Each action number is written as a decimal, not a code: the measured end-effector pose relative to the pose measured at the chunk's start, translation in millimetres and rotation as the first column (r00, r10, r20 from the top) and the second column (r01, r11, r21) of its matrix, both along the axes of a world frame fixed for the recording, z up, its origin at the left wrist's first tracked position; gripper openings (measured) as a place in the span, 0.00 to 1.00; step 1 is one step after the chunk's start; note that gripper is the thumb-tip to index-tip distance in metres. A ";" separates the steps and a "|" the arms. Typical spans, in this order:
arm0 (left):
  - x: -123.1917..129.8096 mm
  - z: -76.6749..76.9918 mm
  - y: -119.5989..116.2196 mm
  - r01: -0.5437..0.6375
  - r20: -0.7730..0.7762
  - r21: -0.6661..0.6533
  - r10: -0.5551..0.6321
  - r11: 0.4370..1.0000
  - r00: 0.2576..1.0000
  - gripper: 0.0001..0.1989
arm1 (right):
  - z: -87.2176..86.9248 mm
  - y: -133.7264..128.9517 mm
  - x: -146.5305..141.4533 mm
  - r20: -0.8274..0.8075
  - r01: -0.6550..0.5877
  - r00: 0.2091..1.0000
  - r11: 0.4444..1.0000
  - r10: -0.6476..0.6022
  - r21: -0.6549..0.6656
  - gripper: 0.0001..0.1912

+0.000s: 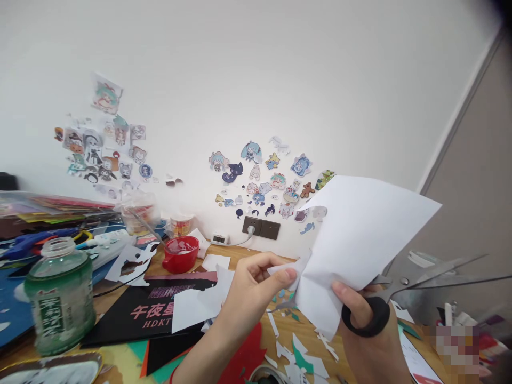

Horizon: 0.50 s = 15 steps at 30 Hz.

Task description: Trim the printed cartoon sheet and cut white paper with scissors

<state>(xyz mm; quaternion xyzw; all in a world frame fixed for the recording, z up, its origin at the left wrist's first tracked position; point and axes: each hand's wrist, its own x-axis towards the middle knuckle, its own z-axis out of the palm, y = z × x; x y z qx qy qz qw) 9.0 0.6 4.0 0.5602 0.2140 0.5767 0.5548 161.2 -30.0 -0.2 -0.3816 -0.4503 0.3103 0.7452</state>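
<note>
White folded paper (360, 234) – left hand (256, 282) pinches it, right hand (372, 330) grips scissors (400, 293)

Bottle (60, 301) stands left of red bowl (181, 254).

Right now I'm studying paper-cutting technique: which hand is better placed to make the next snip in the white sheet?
The right hand, probably: it holds the scissors, blades open beside the white paper. The left hand only pinches the sheet's lower left edge.
</note>
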 end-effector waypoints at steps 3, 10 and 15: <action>2.1 -0.2 -2.1 0.009 0.057 -0.024 -0.008 1.000 0.998 0.08 | -2.2 1.4 2.4 -0.021 0.030 0.999 1.000 -0.030 -0.006 0.18; 9.4 -4.5 -3.9 0.045 0.203 -0.080 -0.028 0.996 0.979 0.06 | -3.8 4.8 7.2 -0.026 0.020 0.999 1.000 -0.020 -0.019 0.15; 13.9 -6.9 -9.6 0.273 0.368 -0.191 -0.189 0.943 0.910 0.07 | -4.6 2.6 12.7 0.089 -0.002 0.996 1.000 0.004 -0.021 0.13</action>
